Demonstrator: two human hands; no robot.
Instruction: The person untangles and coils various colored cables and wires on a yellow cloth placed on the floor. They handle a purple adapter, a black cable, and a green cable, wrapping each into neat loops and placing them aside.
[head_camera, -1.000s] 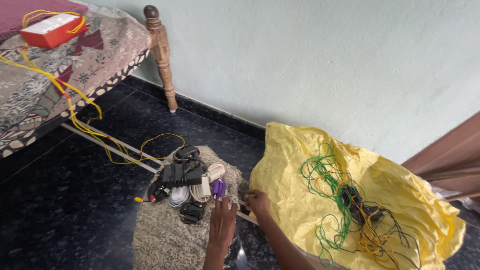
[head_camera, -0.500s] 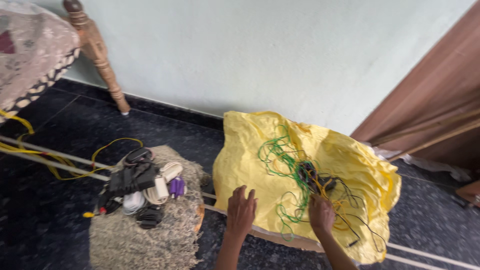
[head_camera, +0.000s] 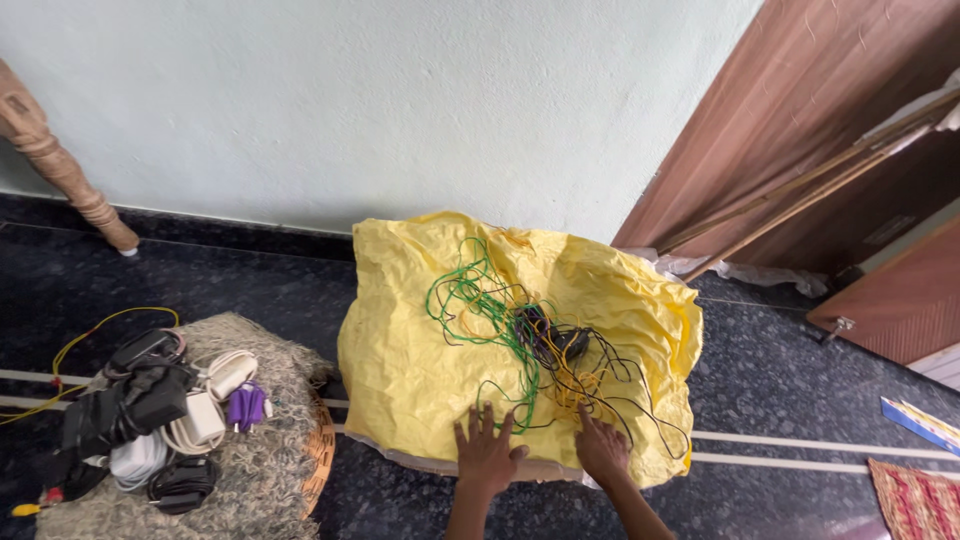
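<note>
In the head view, your left hand (head_camera: 487, 452) lies flat on the near edge of the yellow cloth (head_camera: 410, 350), low in the middle of the frame, its fingers (head_camera: 476, 424) spread apart and pressing on the fabric, holding nothing. Your right hand (head_camera: 603, 450) rests just to the right of it, palm down, fingers loosely apart, the tips touching the nearest loops of the wire tangle (head_camera: 535, 345); it grips nothing that you can see. That tangle of green, yellow and black wires sits in the middle of the cloth, up and slightly right from both hands, its spread running from upper left to lower right across the fabric, with a dark knot at its centre. Your right hand is the nearer one: the strands reach its fingertips, while the left hand is on bare cloth just beside a green loop. In the lower left of the frame a pile of chargers and coiled cables (head_camera: 150, 410) lies on a shaggy grey mat (head_camera: 260, 470), well apart from both hands. Compared with half a second ago, both hands have slid back to the near edge of the cloth, and the view has swung right, so the bed's wooden leg (head_camera: 60, 165) now stands at the far left edge.
</note>
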